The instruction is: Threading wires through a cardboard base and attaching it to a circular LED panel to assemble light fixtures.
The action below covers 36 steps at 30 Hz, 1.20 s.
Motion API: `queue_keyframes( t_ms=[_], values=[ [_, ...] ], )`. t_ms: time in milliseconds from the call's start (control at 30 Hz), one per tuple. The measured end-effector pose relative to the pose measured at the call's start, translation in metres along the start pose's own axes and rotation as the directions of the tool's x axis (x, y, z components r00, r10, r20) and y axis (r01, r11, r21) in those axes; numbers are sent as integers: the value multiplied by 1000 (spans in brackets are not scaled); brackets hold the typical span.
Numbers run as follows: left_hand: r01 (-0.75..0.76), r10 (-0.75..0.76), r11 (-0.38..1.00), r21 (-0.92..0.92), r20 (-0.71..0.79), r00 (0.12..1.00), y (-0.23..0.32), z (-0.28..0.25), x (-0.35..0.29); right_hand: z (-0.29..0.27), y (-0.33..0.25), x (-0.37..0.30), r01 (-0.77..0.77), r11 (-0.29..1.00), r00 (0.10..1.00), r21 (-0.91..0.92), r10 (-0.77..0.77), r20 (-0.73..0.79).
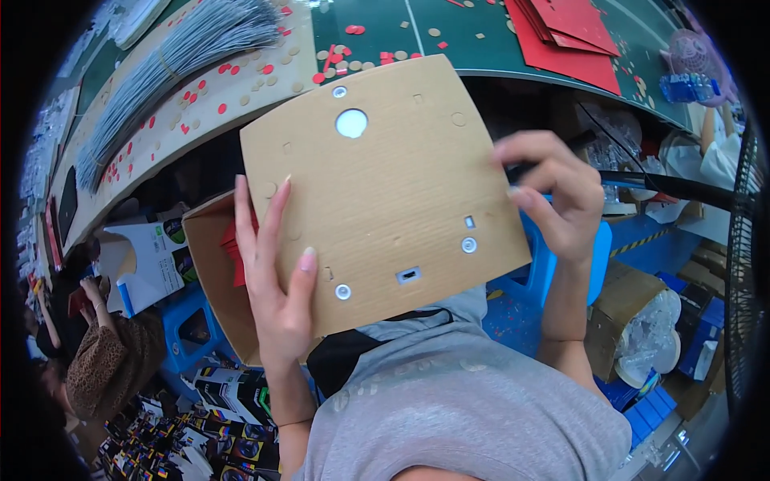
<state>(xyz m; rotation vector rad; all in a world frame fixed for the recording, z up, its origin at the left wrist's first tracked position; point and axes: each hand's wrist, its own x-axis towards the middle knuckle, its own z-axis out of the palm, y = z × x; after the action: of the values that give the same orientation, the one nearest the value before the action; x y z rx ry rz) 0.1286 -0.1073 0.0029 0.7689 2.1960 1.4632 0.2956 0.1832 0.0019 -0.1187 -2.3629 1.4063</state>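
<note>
A large tan cardboard panel [385,184] tilts in front of me, below the table edge. It has one big round hole [351,123], a few small slots, and metal-rimmed round fittings [468,245] near its edges. My left hand [277,280] lies on the panel's left part with its fingers stretched out and apart. At the right edge is my right hand [561,196], fingers bent, somewhat blurred and apart, with nothing visible in them. What supports the panel from below is hidden. Behind its left side stands an open cardboard box [212,276] with red pieces inside.
On the green-topped table [369,28] lie a bundle of grey wires [172,72], red sheets [565,40] and scattered red and tan discs. Blue stools [593,260] stand either side. A carton of clear plastic parts [634,321] sits right; a person [112,361] is at left.
</note>
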Motion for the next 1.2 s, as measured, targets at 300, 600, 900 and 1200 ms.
queue_keyframes(
  t_ms=[300, 600, 900, 1200],
  values=[
    [-242, 174, 855, 459, 186, 967, 16, -12, 17, 13, -6, 35, 35, 919, 973, -393, 59, 224],
    [-279, 171, 801, 530, 244, 954, 17, -6, 17, 18, -6, 39, 82, 885, 977, -458, 20, 213],
    [-220, 163, 750, 624, 147, 975, 18, -8, 26, 17, -12, 48, 257, 961, 936, -104, -220, 275],
    [-453, 251, 733, 508, 417, 874, 37, 13, -4, 91, 36, 243, 300, 832, 951, -466, -223, 214]
  ],
)
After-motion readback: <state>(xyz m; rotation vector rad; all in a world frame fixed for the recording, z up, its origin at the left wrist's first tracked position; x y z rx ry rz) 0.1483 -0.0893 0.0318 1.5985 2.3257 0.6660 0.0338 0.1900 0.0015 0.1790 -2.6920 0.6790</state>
